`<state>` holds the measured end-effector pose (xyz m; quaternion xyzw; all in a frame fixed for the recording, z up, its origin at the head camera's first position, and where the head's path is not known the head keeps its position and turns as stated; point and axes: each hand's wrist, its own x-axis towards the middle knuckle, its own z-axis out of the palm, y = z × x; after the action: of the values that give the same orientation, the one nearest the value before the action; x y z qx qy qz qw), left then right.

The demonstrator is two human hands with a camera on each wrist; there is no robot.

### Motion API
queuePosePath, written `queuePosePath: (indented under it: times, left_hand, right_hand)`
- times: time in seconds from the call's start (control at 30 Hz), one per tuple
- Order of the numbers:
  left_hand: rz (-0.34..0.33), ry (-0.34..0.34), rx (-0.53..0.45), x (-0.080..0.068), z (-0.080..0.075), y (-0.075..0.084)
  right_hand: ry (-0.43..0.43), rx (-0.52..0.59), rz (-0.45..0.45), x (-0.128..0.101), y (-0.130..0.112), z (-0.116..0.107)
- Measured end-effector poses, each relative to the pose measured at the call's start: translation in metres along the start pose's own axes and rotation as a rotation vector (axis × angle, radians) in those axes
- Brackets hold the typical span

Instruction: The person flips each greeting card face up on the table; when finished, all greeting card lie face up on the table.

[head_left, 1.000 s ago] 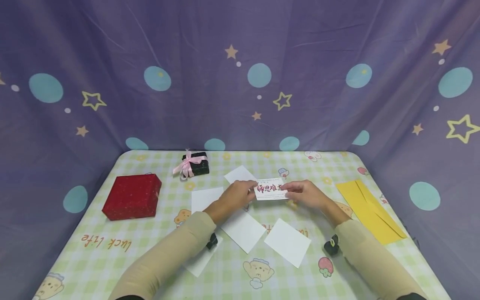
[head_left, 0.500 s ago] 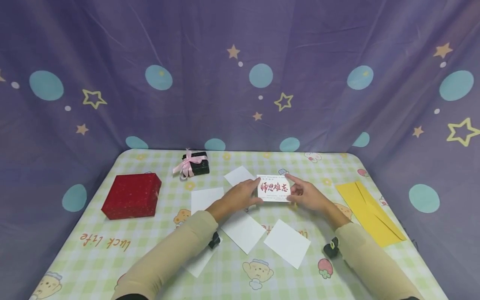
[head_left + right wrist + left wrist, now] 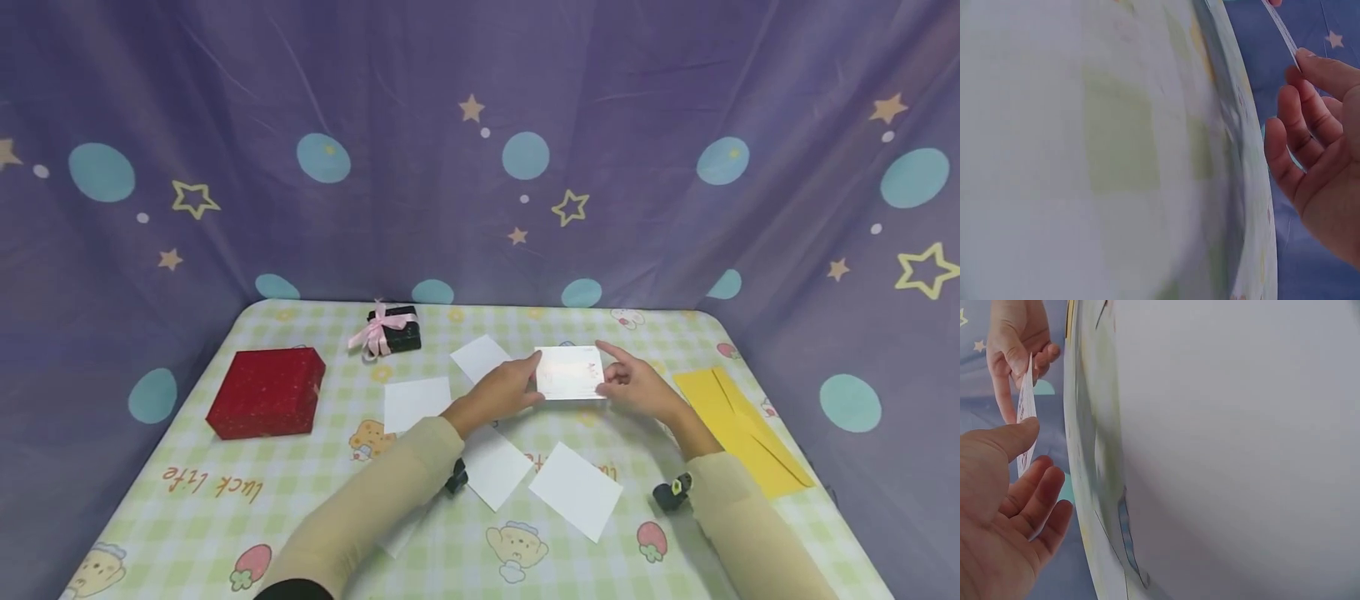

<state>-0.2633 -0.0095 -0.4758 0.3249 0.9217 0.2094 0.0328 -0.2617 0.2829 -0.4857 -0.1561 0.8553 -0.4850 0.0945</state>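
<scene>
Held above table (image 3: 187,508) by left hand (image 3: 504,388) and right hand (image 3: 637,388), fingertips pinching: card (image 3: 570,372), amid white sheets (image 3: 576,487), red box (image 3: 267,392), yellow envelope (image 3: 738,421).

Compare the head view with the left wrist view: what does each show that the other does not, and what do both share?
Head view only: the red box, the black gift box with a pink ribbon, the yellow envelope and blank white cards on the tablecloth.

Left wrist view only: the card edge-on, with a blurred close stretch of the tablecloth beside it.

Both: the left hand and the right hand holding that card between them.
</scene>
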Motion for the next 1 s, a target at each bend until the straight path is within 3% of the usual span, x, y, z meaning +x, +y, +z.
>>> queuePosePath:
  times: [0.3,0.6,0.77,1.0]
  left_hand:
    - [-0.062,-0.010,-0.100,0.022,0.012,0.015]
    - [-0.137,-0.084,-0.129,0.036,0.023,0.018]
    - [-0.186,-0.112,-0.128,0.040,0.028,0.018]
    - [-0.222,-0.106,-0.117,0.041,0.032,0.017]
  right_hand:
    - [0.017,0.007,0.031,-0.008,0.013,-0.014]
    - [0.015,-0.019,0.074,-0.008,0.023,-0.019]
    - [0.020,-0.030,0.104,-0.005,0.031,-0.018]
    - [0.024,-0.128,0.151,-0.003,0.034,-0.012]
